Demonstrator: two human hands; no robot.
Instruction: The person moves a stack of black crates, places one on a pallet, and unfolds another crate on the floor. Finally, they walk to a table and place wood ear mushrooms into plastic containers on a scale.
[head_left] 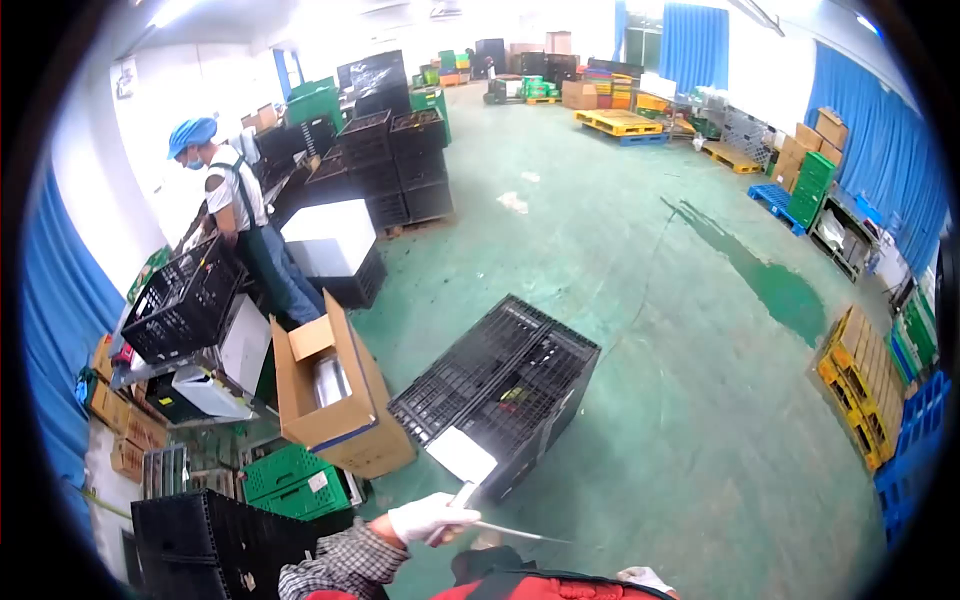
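My left hand (435, 518), in a white glove below a checked sleeve, is closed around a thin white strip (520, 532) that reaches out to the right. A short white end also sticks up above the fingers. Just beyond this hand, a white sheet (461, 455) lies on the near corner of a stack of black plastic crates (510, 375). Only part of my right hand (645, 577), also white-gloved, shows at the bottom edge beside my red clothing. Its fingers are hidden, so I cannot see what they hold.
An open cardboard box (365, 430) stands left of the crates, near green crates (295, 480) and a black crate stack (215, 545). A person (240, 210) in a blue cap works at a black crate (183, 298). Yellow pallets (858, 385) and a wet patch (780, 295) are right.
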